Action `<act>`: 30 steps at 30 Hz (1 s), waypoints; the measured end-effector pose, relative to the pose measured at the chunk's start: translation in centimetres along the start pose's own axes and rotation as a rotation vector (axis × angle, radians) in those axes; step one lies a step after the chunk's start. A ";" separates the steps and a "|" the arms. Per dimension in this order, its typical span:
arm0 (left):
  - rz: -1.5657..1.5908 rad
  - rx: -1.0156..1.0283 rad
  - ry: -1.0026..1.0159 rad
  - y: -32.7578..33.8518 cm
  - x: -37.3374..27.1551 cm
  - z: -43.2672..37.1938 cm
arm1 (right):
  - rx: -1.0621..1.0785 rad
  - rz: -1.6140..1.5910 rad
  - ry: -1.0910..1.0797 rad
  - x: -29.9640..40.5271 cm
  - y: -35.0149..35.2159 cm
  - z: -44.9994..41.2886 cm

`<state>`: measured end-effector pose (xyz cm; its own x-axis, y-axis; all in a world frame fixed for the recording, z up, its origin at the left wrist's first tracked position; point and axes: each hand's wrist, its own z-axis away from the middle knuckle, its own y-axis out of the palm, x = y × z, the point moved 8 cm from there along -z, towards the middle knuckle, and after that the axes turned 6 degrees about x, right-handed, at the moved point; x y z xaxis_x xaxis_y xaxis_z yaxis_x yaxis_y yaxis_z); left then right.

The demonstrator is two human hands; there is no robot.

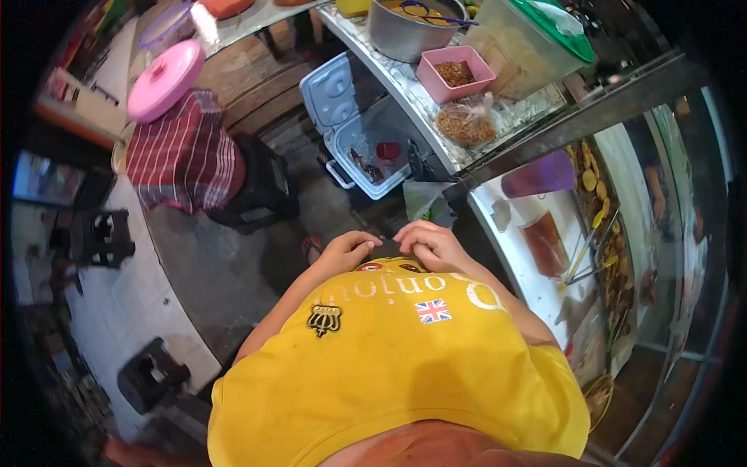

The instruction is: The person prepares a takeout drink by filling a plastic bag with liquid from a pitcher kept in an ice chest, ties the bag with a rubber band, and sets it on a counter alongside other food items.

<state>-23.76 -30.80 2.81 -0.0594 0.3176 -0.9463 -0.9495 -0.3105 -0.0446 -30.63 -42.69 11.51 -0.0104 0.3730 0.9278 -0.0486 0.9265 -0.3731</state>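
Note:
In front of the belly, just past the hem of my yellow shirt, both hands hang close together with a small gap between their fingertips. My left hand has its fingers bent inward, thumb near the index finger. The fingers of my right hand curl toward the left one. No object shows clearly in either hand, and their undersides are hidden. Beyond them on the floor stands a cooler box, lid raised, with a red cup and other items inside.
A counter at upper right bears a metal pot, a pink container, a bag of brown food and a green-lidded tub. Along my right runs a white shelf with a purple container. Left stands a cloth-covered container on a black stool.

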 end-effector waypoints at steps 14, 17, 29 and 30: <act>-0.182 0.069 -0.041 -19.5 4.2 -3.6 | -0.296 0.055 0.188 -2.1 5.2 -8.8; -0.277 0.228 0.077 -16.3 2.4 -6.1 | -0.343 0.037 0.408 -5.7 5.8 -5.3; -0.364 0.283 -0.348 -11.4 13.1 -11.7 | -0.081 -0.024 0.624 -17.7 8.8 -7.5; -0.376 0.269 -0.332 -12.0 15.1 -12.8 | -0.104 -0.028 0.635 -19.6 8.8 -8.2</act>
<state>-9.28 -33.79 -15.01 0.2456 0.6404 -0.7277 -0.9665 0.1039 -0.2348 -22.65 -41.39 -10.01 0.5839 0.2754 0.7637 0.0572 0.9244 -0.3771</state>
